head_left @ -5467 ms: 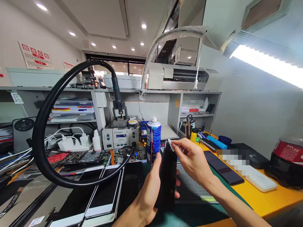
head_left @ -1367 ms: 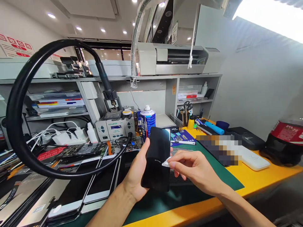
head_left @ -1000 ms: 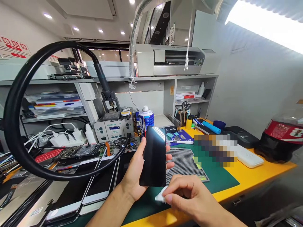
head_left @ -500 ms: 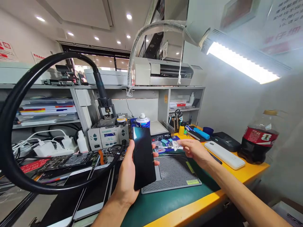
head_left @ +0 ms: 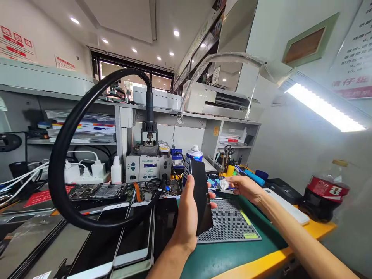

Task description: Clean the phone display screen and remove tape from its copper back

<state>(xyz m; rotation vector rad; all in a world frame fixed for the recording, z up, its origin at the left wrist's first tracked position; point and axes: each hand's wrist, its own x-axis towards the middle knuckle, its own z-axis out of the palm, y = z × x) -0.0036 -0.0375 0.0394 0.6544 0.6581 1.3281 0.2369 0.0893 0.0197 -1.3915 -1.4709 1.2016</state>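
My left hand (head_left: 188,217) is wrapped round a black smartphone (head_left: 203,197), held upright over the bench with its dark face tilted toward the right. Between the thumb and fingers of my right hand (head_left: 242,186) is a small crumpled white wipe (head_left: 224,183), just right of the phone and apart from it. Below both hands lies a grey perforated mat (head_left: 229,223) on a green work mat (head_left: 229,255). A spray can (head_left: 194,154) stands behind the phone, which partly hides it.
At left, a thick black hose (head_left: 55,174) loops in front of a hot-air station (head_left: 149,166). Several phone screens (head_left: 133,236) lie beneath it. A cola bottle (head_left: 327,193) and a white phone-shaped thing (head_left: 287,205) sit at right. A bright lamp (head_left: 325,106) hangs above.
The view has swung left, so the surroundings appear shifted right and down. The phone has turned to show its face more edge-on. Both hands keep their holds.
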